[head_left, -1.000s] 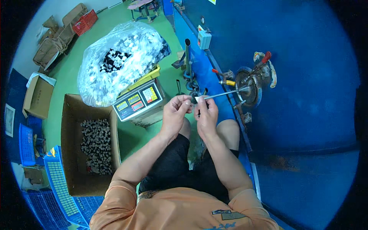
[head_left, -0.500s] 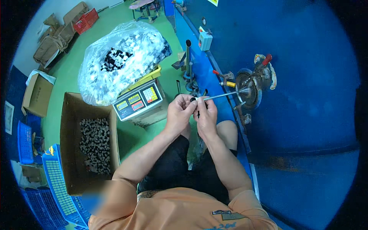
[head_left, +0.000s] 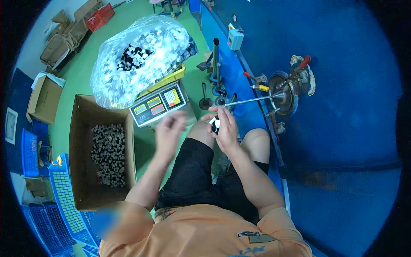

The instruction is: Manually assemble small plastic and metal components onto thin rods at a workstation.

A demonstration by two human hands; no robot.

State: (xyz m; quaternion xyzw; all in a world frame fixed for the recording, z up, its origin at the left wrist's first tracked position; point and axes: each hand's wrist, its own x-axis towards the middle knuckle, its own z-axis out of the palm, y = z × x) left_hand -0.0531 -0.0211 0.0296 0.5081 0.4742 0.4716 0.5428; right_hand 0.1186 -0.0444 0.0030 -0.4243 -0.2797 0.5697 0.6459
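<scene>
My right hand (head_left: pixel 225 129) is above my knees with its fingers curled around several small black-and-white parts (head_left: pixel 215 124), whose exact kind I cannot make out. Just beyond its fingertips is the free end of a thin metal rod (head_left: pixel 250 101), which sticks out from a round metal fixture (head_left: pixel 283 94) on the blue machine. My left hand (head_left: pixel 171 129) is apart from the right one, in front of the scale. Motion smears its fingers, so whether it holds anything does not show.
A clear plastic bag (head_left: pixel 105 73) full of black and white parts rests in a yellow tray (head_left: pixel 171 76) on the weighing scale (head_left: pixel 143 121). At left stands a cardboard box (head_left: pixel 81 150) with dark parts (head_left: pixel 108 150) inside. Blue crates (head_left: pixel 70 192) stand beyond it. A blue panel (head_left: pixel 342 124) fills the right side.
My hands were together at the rod's end, pinching a small dark part. The left hand has moved away to the left, and the right hand has dropped slightly below the rod.
</scene>
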